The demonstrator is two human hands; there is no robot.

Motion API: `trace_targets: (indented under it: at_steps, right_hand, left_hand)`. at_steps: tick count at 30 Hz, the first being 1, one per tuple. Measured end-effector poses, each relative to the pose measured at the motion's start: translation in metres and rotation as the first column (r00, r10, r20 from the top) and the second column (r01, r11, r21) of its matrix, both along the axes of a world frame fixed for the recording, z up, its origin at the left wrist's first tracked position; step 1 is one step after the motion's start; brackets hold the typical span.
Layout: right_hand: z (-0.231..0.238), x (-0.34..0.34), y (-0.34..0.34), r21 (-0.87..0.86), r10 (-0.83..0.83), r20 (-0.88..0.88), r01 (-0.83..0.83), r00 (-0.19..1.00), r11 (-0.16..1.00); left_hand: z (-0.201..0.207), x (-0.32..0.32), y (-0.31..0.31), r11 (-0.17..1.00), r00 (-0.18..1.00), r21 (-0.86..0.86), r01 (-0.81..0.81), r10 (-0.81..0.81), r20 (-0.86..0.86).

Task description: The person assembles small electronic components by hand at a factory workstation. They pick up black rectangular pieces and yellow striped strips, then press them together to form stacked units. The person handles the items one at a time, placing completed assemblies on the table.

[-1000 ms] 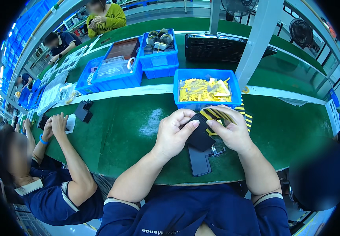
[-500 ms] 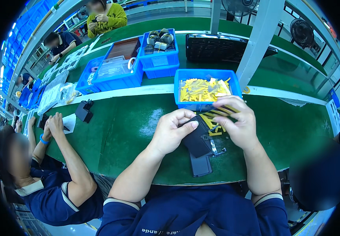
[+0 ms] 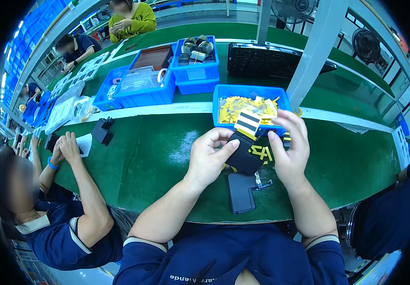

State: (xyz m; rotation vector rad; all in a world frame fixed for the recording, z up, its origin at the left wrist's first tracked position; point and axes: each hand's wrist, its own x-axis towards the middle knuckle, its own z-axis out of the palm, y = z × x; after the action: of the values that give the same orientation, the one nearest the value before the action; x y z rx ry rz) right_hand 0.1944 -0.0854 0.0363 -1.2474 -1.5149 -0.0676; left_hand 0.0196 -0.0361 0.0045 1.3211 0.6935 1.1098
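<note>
My left hand (image 3: 208, 156) pinches a black flat rectangular piece (image 3: 245, 154) between thumb and fingers. At its far end stands a pale piece with dark stripes and a yellow edge (image 3: 248, 122); whether it is stuck on or just held there I cannot tell. My right hand (image 3: 291, 151) is to the right of it, thumb and fingers apart, with nothing plainly held. Loose yellow strips (image 3: 261, 152) lie on the table between the hands. Closer to me rests a dark flat L-shaped part (image 3: 241, 194), with a small clear-and-dark piece (image 3: 261, 182) at its edge.
A blue bin (image 3: 217, 107) of yellow scraps stands just beyond my hands. More blue bins (image 3: 150, 92) are behind, beside a metal post (image 3: 316, 52). A black tray (image 3: 262, 61) lies farther back. At my left a co-worker's hands (image 3: 65, 146) handle a dark part near a black block (image 3: 102, 131).
The striped piece has gone from my right hand to the far end of the black piece in my left hand. My right hand's fingers have spread, and the black piece has shifted away from me.
</note>
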Motion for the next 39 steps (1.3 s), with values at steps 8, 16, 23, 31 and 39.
trace_targets:
  at_steps: [8, 16, 23, 31, 39]
  right_hand:
    - [-0.007, -0.017, -0.006, -0.002, 0.099, 0.184, -0.101, 0.978, 0.995]
    - [-0.003, -0.007, -0.006, -0.196, 0.308, -0.149, -0.333, 0.94, 0.922]
    - [0.01, -0.007, -0.009, -0.031, 0.222, 0.358, -0.225, 0.907, 0.974]
    - [0.01, -0.005, -0.009, 0.004, 0.193, 0.352, -0.208, 0.916, 0.978]
    - [0.009, 0.002, -0.004, -0.04, 0.231, 0.366, -0.232, 0.901, 0.972]
  left_hand:
    - [0.001, 0.007, -0.009, 0.941, 0.969, 0.297, -0.16, 0.207, -0.134]
    - [0.012, 0.005, -0.012, 0.629, 0.916, 0.775, -0.054, 0.34, -0.212]
    - [0.013, 0.003, -0.007, 0.547, 0.912, 0.835, 0.06, 0.31, -0.269]
    - [0.013, 0.003, -0.011, 0.587, 0.926, 0.809, -0.034, 0.324, -0.195]
    - [0.014, -0.001, -0.01, 0.801, 0.932, 0.596, -0.054, 0.255, -0.258]
